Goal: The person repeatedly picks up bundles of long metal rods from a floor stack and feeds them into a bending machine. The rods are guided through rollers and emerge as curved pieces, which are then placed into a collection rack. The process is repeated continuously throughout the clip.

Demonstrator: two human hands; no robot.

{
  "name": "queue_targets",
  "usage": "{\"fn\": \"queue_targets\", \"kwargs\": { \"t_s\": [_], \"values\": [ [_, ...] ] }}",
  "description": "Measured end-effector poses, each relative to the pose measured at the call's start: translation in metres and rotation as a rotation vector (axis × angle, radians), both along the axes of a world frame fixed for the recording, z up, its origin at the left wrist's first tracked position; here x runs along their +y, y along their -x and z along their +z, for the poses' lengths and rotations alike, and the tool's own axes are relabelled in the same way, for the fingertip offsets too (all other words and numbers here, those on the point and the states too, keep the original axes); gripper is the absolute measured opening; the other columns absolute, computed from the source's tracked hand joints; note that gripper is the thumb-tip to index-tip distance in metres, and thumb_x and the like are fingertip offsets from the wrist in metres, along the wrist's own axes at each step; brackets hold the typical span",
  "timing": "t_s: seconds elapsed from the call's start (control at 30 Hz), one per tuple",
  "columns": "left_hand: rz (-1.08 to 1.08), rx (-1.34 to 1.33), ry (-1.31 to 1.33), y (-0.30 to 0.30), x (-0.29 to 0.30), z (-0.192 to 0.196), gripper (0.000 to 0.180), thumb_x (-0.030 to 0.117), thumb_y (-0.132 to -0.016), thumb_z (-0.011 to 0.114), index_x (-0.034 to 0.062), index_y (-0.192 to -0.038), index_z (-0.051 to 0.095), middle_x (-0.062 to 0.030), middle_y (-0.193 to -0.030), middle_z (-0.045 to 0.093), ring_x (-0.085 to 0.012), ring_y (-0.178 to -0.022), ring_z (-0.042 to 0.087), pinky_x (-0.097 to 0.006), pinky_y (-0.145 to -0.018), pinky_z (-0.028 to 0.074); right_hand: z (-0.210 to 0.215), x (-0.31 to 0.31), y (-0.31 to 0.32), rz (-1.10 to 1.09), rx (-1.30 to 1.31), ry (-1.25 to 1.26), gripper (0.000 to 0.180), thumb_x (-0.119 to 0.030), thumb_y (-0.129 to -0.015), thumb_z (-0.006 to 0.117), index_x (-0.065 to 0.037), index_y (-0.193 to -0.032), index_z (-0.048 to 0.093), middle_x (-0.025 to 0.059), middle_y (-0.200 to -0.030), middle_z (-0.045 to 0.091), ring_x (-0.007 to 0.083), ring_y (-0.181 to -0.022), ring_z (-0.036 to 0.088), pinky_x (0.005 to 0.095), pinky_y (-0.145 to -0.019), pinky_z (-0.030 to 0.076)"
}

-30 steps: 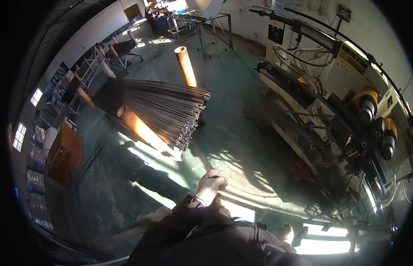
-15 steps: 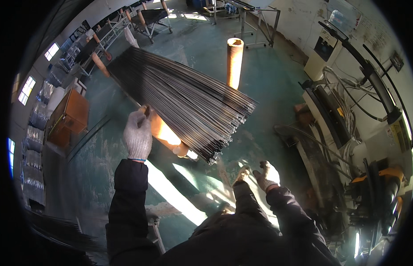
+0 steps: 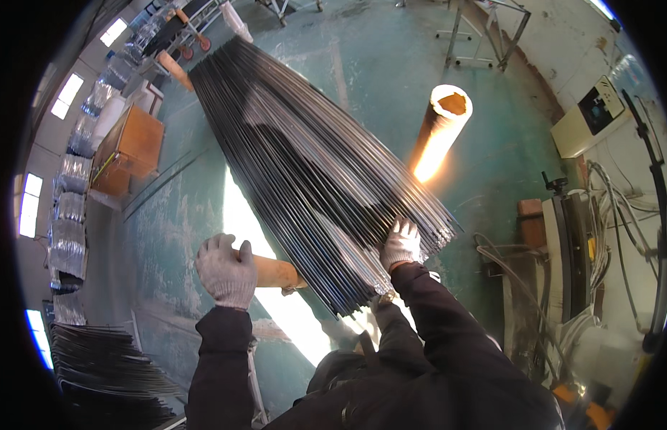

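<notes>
A wide bundle of long, thin dark rods [image 3: 297, 158] stretches from the far left towards me, its near ends fanned out. On the rods near those ends rests my right hand [image 3: 402, 245] in a grey-white knit glove, palm down, fingers laid flat. My left hand [image 3: 226, 272], gloved alike, is left of the bundle with its fingers curled round the upper end of a brown cardboard tube [image 3: 274, 272]. The glove hides that end. Beyond the bundle's right side rises another cardboard tube [image 3: 441, 132], its hollow top showing and its lower part sunlit.
A third tube [image 3: 175, 70] stands by the bundle's far end. At left are an orange-brown cabinet [image 3: 136, 136] and a pile of dark strips [image 3: 104, 365]. Machinery with cables [image 3: 570, 244] lines the right side. A metal frame [image 3: 484, 36] stands at the back.
My right hand has come up from beside my body onto the rods. My left hand has stayed at the tube, now lower in view. The view has shifted, bringing the bundle nearer.
</notes>
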State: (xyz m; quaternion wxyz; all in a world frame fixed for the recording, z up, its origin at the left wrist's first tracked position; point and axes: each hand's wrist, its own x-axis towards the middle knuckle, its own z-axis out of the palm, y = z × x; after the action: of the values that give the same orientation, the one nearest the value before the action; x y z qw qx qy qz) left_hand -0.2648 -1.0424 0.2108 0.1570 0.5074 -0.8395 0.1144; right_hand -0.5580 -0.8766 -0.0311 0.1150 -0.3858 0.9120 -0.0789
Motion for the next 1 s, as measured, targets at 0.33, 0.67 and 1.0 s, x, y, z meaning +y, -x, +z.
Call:
{"fn": "queue_targets", "kwargs": {
  "t_s": [0.33,0.67,1.0],
  "values": [
    [-0.002,0.015,0.015,0.018,-0.012,-0.002,0.015,0.012,-0.089,0.079,0.0023,-0.097,0.072,-0.0156,-0.112,0.075,-0.0416,-0.11,0.068,-0.056,-0.101,0.053,-0.017,-0.022,0.023,0.044,-0.079,-0.177,0.081,-0.057,-0.087,0.088,-0.002,-0.137,0.057,0.0159,-0.135,0.062,0.0355,-0.13,0.056,0.0478,-0.112,0.047],
    [0.029,-0.031,0.022,0.02,-0.012,-0.002,0.013,0.014,-0.092,0.073,0.002,-0.093,0.069,-0.0153,-0.111,0.074,-0.0417,-0.112,0.069,-0.055,-0.1,0.054,-0.035,-0.027,0.022,-0.096,-0.249,-0.222,0.061,-0.043,-0.094,0.082,-0.003,-0.131,0.056,0.0213,-0.127,0.071,0.0425,-0.122,0.07,0.0527,-0.096,0.061],
    [0.003,0.025,0.062,0.01,-0.011,-0.008,0.014,0.016,-0.092,0.075,0.0049,-0.093,0.066,-0.0152,-0.115,0.073,-0.0431,-0.117,0.068,-0.058,-0.106,0.051,-0.013,-0.03,0.061,0.067,-0.446,-0.191,0.031,-0.029,-0.094,0.079,-0.005,-0.112,0.079,0.0251,-0.115,0.08,0.0442,-0.114,0.076,0.0529,-0.098,0.061]
  ]
}}
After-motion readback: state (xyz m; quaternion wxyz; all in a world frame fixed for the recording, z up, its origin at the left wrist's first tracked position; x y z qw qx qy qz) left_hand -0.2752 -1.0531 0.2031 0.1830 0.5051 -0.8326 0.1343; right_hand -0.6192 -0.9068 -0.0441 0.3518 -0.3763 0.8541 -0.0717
